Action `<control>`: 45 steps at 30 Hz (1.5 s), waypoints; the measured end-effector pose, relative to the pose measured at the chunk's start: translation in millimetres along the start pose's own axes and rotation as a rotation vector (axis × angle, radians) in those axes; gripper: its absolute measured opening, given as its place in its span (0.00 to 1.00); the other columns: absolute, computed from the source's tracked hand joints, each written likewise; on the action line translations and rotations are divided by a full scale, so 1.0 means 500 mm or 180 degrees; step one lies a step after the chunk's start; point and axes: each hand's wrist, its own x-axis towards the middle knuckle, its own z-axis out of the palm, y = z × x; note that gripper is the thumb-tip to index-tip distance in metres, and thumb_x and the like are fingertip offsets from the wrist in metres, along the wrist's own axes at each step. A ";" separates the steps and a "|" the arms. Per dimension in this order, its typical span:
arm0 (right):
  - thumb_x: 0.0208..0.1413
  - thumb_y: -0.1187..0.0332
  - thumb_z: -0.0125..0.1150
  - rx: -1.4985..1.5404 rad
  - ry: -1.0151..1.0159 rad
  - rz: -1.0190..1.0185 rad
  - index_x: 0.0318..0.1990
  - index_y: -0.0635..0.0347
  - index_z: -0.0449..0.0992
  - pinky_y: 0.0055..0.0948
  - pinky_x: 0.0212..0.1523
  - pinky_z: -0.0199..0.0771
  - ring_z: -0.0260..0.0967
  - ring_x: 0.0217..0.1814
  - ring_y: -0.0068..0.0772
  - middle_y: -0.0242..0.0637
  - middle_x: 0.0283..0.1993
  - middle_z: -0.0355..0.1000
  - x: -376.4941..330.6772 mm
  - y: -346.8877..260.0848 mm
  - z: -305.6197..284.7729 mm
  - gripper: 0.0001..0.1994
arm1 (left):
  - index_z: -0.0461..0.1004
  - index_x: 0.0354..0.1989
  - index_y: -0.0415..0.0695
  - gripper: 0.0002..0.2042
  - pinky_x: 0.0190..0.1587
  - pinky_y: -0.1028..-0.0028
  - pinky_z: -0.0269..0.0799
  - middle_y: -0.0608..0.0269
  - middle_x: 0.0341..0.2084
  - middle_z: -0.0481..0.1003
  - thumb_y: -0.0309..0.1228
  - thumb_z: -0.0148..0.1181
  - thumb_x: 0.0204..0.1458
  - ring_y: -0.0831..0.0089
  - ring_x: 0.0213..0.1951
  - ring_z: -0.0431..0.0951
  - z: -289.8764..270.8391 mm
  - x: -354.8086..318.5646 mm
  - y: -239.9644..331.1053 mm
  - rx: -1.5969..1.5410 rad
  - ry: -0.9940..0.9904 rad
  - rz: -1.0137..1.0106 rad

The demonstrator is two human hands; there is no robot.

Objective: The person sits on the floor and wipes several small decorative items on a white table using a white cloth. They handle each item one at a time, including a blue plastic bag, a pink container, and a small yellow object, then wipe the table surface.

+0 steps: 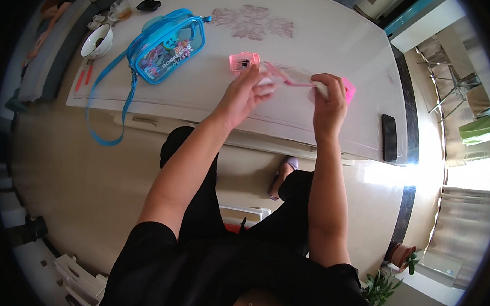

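Observation:
A clear plastic pouch with a pink edge [293, 83] stretches between my two hands above the white table. Its far side is see-through and hard to make out. My left hand [244, 96] is closed at the pouch's left end, its fingers partly smeared by motion. At the right end, my right hand [329, 102] pinches the pouch between thumb and fingers. Just beyond my left fingers sits a small pink see-through basket [243, 61] with something dark in it. A bright pink piece [348, 91] shows past my right hand, partly hidden by it.
On the white table [337, 36], a blue see-through bag [170, 48] with a strap lies left. Near it are a white bowl [98, 41], red-handled utensils [84, 75], a glass [120, 8] and a black item [148, 5]. A black phone [389, 137] lies at the right edge.

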 end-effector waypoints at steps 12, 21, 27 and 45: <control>0.58 0.81 0.58 0.0592 0.0246 0.0938 0.47 0.60 0.78 0.25 0.40 0.72 0.71 0.41 0.24 0.34 0.44 0.74 0.016 0.003 -0.016 0.12 | 0.79 0.49 0.38 0.11 0.37 0.73 0.74 0.57 0.29 0.81 0.29 0.62 0.61 0.75 0.30 0.77 0.019 -0.003 -0.013 0.2549 0.0091 0.1321; 0.41 0.85 0.59 0.0269 0.0151 -0.0449 0.46 0.56 0.78 0.38 0.51 0.70 0.71 0.51 0.45 0.37 0.46 0.75 0.005 -0.064 0.065 0.22 | 0.78 0.40 0.37 0.09 0.30 0.72 0.67 0.60 0.20 0.73 0.32 0.60 0.61 0.77 0.23 0.68 0.044 0.006 -0.030 0.2543 0.0076 0.1205; 0.41 0.83 0.59 -0.0383 0.0197 -0.0494 0.45 0.53 0.78 0.39 0.51 0.67 0.72 0.48 0.41 0.34 0.43 0.74 0.017 -0.030 0.070 0.21 | 0.79 0.40 0.37 0.09 0.32 0.72 0.70 0.63 0.23 0.78 0.32 0.61 0.61 0.79 0.26 0.73 0.045 0.000 -0.044 0.1832 -0.0179 0.1100; 0.35 0.88 0.59 0.0154 -0.0097 -0.0642 0.49 0.60 0.76 0.38 0.48 0.75 0.73 0.50 0.46 0.42 0.46 0.74 -0.026 -0.066 0.069 0.27 | 0.74 0.52 0.40 0.12 0.41 0.77 0.71 0.69 0.40 0.76 0.31 0.53 0.66 0.82 0.40 0.73 0.005 0.017 -0.052 0.0197 0.0230 0.0177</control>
